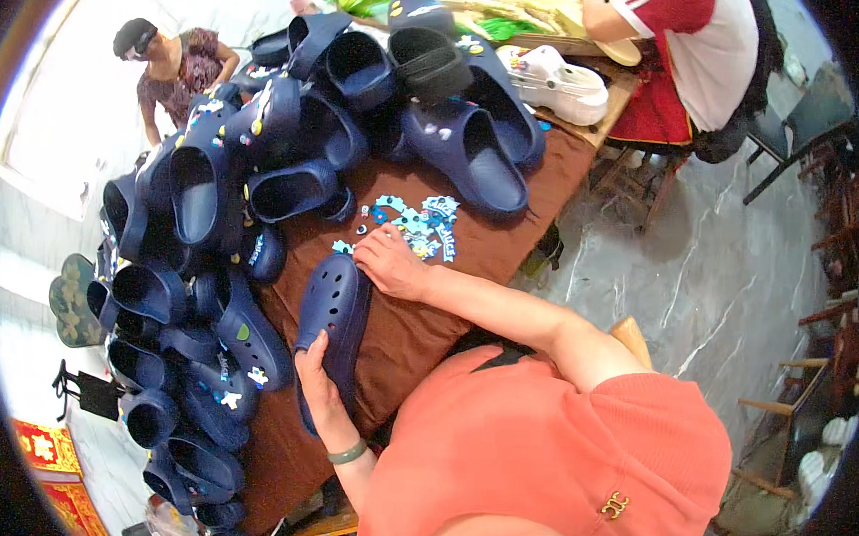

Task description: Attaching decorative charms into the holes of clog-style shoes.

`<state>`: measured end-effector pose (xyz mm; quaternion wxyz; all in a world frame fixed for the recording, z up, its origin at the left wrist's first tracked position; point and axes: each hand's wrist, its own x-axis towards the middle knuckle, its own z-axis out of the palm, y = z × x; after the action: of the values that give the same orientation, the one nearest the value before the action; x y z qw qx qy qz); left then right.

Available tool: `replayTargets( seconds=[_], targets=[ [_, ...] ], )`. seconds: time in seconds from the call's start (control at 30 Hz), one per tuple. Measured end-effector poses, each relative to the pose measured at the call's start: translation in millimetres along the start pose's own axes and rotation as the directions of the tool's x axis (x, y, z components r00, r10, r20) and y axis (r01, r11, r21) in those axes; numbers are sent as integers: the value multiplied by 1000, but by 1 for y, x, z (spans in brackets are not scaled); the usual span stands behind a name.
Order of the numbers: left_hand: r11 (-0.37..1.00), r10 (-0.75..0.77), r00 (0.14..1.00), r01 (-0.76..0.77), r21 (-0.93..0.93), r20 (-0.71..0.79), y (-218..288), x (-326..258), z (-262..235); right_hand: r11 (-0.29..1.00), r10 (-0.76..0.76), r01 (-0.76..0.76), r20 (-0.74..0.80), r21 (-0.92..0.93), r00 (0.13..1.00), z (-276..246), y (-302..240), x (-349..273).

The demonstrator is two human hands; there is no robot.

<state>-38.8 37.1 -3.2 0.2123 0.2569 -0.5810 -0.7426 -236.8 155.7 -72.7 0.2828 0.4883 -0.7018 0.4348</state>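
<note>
A navy foam clog point(332, 307) with a holed upper lies on the brown cloth point(416, 349) in front of me, toe pointing away. My left hand point(319, 388) grips it along its left side near the heel, thumb on the upper, other fingers hidden. My right hand point(393, 264) is at the toe's right edge, fingers bent and drawn together; whatever they pinch is too small to make out. Just beyond that hand lies a loose cluster of small blue, white and yellow shoe charms point(417, 224).
Navy clogs point(198, 200), many with charms, are heaped along the left and far side. A white clog point(557, 82) stands at the far right beside leafy greens point(517, 13). One person point(174, 75) is at far left, another point(697, 59) at far right. A chair point(809, 127) stands right.
</note>
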Motion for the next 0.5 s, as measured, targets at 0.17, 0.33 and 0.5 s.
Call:
replayTargets(
  seconds=[0.17,0.33,0.5],
  targets=[
    [998,41,999,-41,-42,7,-15,13,-12,1000,14,-14,-42,-7,999,3,5,-2],
    [995,-3,999,7,-100,37,-9,6,-8,999,-45,45,-18,3,999,6,1,0],
    [997,27,998,-23,-79,56,-5,9,0,999,-51,51,-57,-13,997,-3,4,4]
  ],
)
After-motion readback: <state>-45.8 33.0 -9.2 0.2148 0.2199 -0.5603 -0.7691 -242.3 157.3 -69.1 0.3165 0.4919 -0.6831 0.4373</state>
